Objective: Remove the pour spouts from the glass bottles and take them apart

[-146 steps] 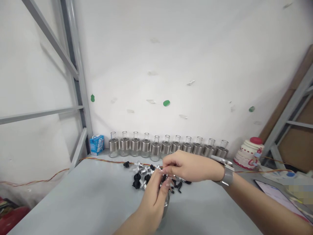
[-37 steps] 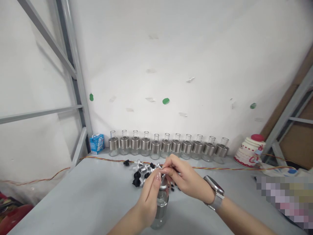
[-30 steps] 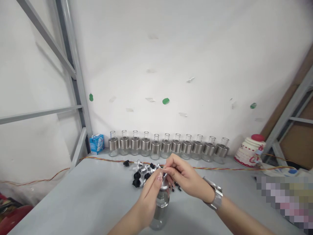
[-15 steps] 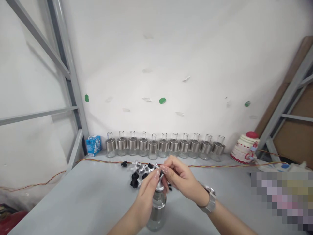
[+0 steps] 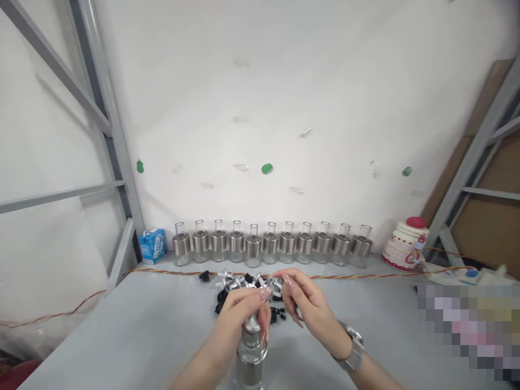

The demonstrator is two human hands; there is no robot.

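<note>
A clear glass bottle with a brushed-metal band (image 5: 249, 371) stands upright at the near middle of the table, its lower end cut off by the view. A silver metal pourer cap (image 5: 252, 325) sits on its neck. My left hand (image 5: 239, 317) closes around the top of this cap, the fingers hiding most of it. Just to the right, my right hand (image 5: 306, 303) is apart from the bottle, fingers loosely bent and spread, with nothing visible in them. Behind both hands lies a pile of silver pourer caps (image 5: 233, 281) and black plastic parts (image 5: 205, 276), partly covered.
Along the wall stands a row of several similar bottles (image 5: 253, 246) without caps. A red-yellow wire (image 5: 345, 277) runs across the table before them. A blue carton (image 5: 153, 246) is at the left, a white-and-red jar (image 5: 406, 244) at the right, metal frame posts on both sides.
My right hand has come away from the cap and moved right. My left hand stays around the cap, now wrapped further over it. The bottle appears slightly lower and further left.
</note>
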